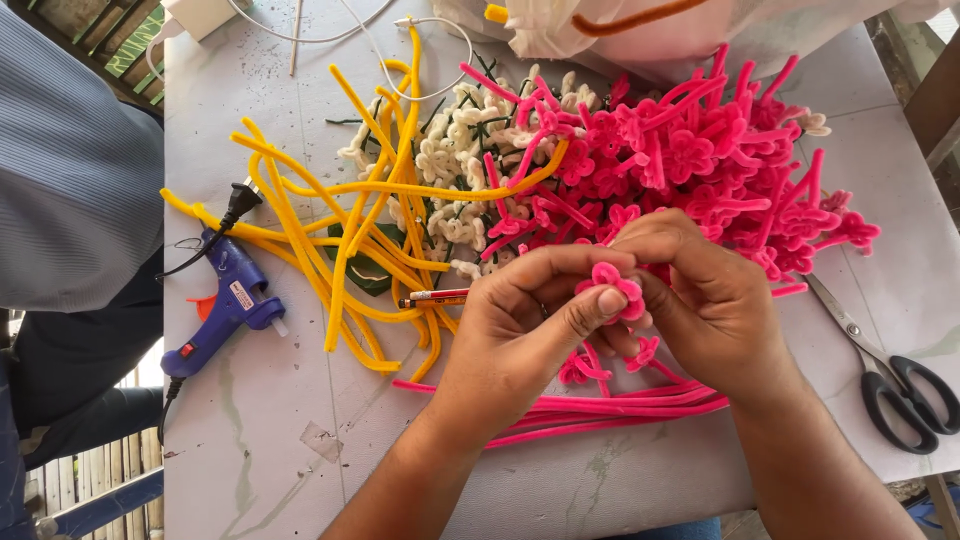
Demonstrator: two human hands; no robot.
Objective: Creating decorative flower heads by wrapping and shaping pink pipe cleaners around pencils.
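Your left hand (530,320) and right hand (700,290) both pinch a small pink pipe-cleaner flower (612,285), held above straight pink stems (600,408) near the table's front edge. The pink flower pile (720,150) crowds behind your hands; scissors (890,375) lie right, a glue gun (225,305) left, with bare tabletop (300,450) between.
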